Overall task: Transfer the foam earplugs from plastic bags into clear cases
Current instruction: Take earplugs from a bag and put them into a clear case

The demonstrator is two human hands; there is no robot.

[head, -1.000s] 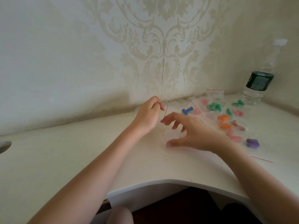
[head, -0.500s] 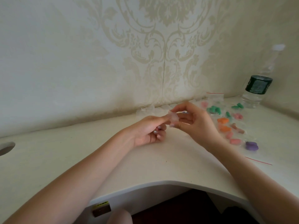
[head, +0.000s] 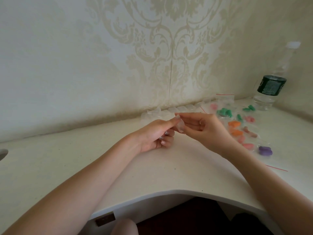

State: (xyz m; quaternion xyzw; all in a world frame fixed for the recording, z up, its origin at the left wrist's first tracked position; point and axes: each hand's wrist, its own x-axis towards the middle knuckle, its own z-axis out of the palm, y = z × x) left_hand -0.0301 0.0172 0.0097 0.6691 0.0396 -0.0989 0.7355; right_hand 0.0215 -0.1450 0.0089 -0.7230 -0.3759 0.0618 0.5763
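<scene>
A small clear case (head: 180, 126) is held above the middle of the white desk between both hands. My left hand (head: 156, 134) touches its left side with thumb and forefinger, the other fingers curled in. My right hand (head: 205, 127) pinches it from the right. Whether the case holds anything I cannot tell. A row of clear cases (head: 179, 110) lies along the wall behind the hands. Small plastic bags with foam earplugs lie to the right: green earplugs (head: 225, 112), orange earplugs (head: 234, 124), pink earplugs (head: 248, 146), purple earplugs (head: 265, 150).
A clear water bottle (head: 271, 87) with a dark label stands at the back right corner against the patterned wall. The desk's curved front edge (head: 169, 192) runs below my arms. A round cable hole (head: 2, 153) is at the far left.
My hands left the desk surface and came together; they now hold a clear case between them, raised slightly above the desk. The view shifted a little.
</scene>
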